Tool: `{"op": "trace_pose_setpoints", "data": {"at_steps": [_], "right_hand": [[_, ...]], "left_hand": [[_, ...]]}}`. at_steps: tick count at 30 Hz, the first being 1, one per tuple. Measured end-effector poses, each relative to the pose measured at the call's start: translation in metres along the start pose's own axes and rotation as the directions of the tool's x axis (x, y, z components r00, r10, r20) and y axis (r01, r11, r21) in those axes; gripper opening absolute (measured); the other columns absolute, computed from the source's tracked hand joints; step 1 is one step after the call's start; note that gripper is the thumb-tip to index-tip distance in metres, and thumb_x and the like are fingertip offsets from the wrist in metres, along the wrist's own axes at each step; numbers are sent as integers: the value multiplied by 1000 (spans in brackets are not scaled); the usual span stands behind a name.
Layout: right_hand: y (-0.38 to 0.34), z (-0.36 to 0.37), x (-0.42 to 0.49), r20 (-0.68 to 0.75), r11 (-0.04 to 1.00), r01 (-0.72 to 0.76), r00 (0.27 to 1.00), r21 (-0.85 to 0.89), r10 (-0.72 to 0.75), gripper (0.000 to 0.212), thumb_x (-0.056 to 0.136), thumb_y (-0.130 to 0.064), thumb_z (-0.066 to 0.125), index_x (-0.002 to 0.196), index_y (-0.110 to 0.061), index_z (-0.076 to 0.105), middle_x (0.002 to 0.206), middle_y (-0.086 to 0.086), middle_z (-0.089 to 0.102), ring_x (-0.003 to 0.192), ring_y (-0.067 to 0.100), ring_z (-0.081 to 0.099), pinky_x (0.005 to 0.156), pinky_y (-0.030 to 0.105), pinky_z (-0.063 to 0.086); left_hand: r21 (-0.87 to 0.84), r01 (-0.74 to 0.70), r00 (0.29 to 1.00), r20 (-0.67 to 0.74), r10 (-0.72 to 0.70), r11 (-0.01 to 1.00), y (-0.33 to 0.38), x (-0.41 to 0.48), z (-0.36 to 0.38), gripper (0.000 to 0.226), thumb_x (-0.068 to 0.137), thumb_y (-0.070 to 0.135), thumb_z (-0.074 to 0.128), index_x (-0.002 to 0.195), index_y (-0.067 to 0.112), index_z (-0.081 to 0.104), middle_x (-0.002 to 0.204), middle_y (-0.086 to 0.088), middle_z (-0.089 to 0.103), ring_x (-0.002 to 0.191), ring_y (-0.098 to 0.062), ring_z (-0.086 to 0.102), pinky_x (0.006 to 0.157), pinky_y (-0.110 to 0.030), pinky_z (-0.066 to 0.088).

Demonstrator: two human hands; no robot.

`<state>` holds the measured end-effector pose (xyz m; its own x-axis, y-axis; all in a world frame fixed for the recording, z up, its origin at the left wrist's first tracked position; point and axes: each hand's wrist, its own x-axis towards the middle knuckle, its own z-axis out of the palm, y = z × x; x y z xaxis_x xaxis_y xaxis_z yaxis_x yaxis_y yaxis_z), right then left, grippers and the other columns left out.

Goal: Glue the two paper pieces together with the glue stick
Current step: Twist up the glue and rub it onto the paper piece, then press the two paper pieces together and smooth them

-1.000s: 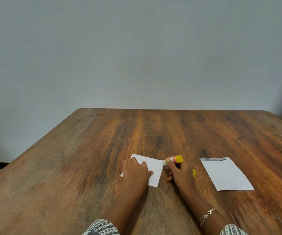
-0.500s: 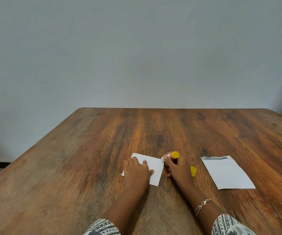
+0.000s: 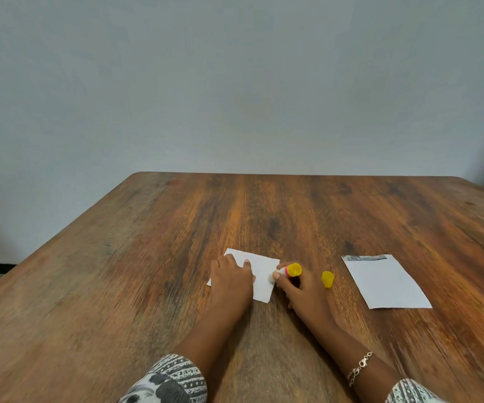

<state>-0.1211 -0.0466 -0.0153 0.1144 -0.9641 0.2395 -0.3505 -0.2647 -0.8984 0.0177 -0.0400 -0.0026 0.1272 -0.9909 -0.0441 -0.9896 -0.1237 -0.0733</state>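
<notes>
A small white paper piece (image 3: pixel 262 271) lies on the wooden table (image 3: pixel 147 257). My left hand (image 3: pixel 230 279) presses flat on its left half. My right hand (image 3: pixel 300 289) grips a glue stick (image 3: pixel 288 270) with a yellow end and a red band, its white tip touching the paper's right edge. The stick's yellow cap (image 3: pixel 327 279) stands on the table just right of that hand. A second, larger white paper piece (image 3: pixel 386 283) with a dark printed strip along its far edge lies flat further right, apart from both hands.
A plain grey wall rises behind the table's far edge (image 3: pixel 293 174). The table's left edge runs diagonally from far centre to near left. Patterned sleeves show at the bottom, with a bracelet (image 3: pixel 358 367) on the right wrist.
My right hand has slid the glue stick along the small paper's right edge, first away, then back toward me. The left hand stayed pressed on the paper. The view shifted slightly.
</notes>
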Motion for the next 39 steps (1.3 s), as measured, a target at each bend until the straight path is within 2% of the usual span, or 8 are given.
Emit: {"op": "trace_pose_setpoints", "data": {"at_steps": [4, 8, 16, 20, 24, 29, 34, 39], "right_hand": [[-3, -1, -12, 33, 1000, 26, 999, 0, -26, 6, 83, -18, 63, 85, -13, 65, 85, -1, 69, 78, 10, 62, 65, 27, 48], [-6, -2, -24, 78, 1000, 30, 996, 9, -31, 5, 83, -18, 63, 87, -17, 67, 84, -8, 68, 81, 0, 60, 62, 7, 42], [-16, -16, -46, 181, 930, -114, 982, 349, 52, 22, 84, -3, 59, 94, -22, 65, 71, 6, 58, 53, 12, 53, 45, 24, 48], [-16, -30, -48, 232, 803, -215, 968, 556, 99, 14, 79, -10, 62, 91, -15, 68, 82, 8, 62, 63, 20, 54, 51, 28, 51], [-13, -46, -32, 100, 795, -160, 987, 585, 125, 18, 85, -2, 54, 87, -15, 65, 81, 6, 70, 68, 17, 66, 59, 26, 56], [-12, -73, 22, 36, 863, -47, 999, 503, 33, 49, 79, 13, 56, 118, -15, 46, 87, 7, 65, 86, 24, 69, 68, 22, 58], [-6, -78, 71, -38, 978, -5, 999, 209, 13, 30, 76, 15, 60, 97, -6, 58, 93, 17, 60, 94, 34, 59, 75, 35, 51], [11, -74, 85, 1, 996, -93, 996, -3, 93, 35, 73, 8, 67, 106, 0, 60, 95, 8, 59, 91, 24, 54, 78, 33, 44]], "left_hand": [[-15, -5, 1000, -19, 5, 1000, -1, 0, 1, 55, 94, 35, 41, 142, 18, 20, 147, -18, 30, 134, -35, 28, 111, -42, 26], [-3, -2, 1000, -31, 2, 1000, -1, 0, 2, 53, 95, 35, 39, 142, 18, 20, 147, -20, 29, 134, -36, 27, 111, -43, 25], [-56, -17, 998, -56, 13, 998, -4, 3, 6, 47, 97, 34, 33, 141, 19, 25, 144, -20, 33, 130, -35, 31, 105, -41, 30], [-90, -68, 996, -63, 63, 994, -7, 9, 9, 47, 97, 32, 33, 141, 22, 24, 146, -18, 30, 132, -33, 28, 107, -42, 28], [-116, -133, 991, -34, 130, 984, -9, 18, 7, 46, 97, 31, 34, 141, 25, 24, 144, -16, 33, 131, -32, 31, 105, -42, 30], [-87, -177, 984, -18, 176, 980, -11, 26, 6, 47, 96, 26, 36, 141, 27, 24, 136, -16, 41, 124, -32, 38, 100, -41, 36], [-113, -189, 982, -46, 185, 975, -12, 29, 8, 46, 96, 25, 34, 141, 29, 25, 131, -13, 43, 121, -28, 39, 96, -38, 37], [-123, -192, 980, -69, 184, 974, -13, 29, 10, 46, 96, 26, 35, 141, 31, 24, 131, -10, 43, 121, -26, 38, 97, -36, 36]]}}
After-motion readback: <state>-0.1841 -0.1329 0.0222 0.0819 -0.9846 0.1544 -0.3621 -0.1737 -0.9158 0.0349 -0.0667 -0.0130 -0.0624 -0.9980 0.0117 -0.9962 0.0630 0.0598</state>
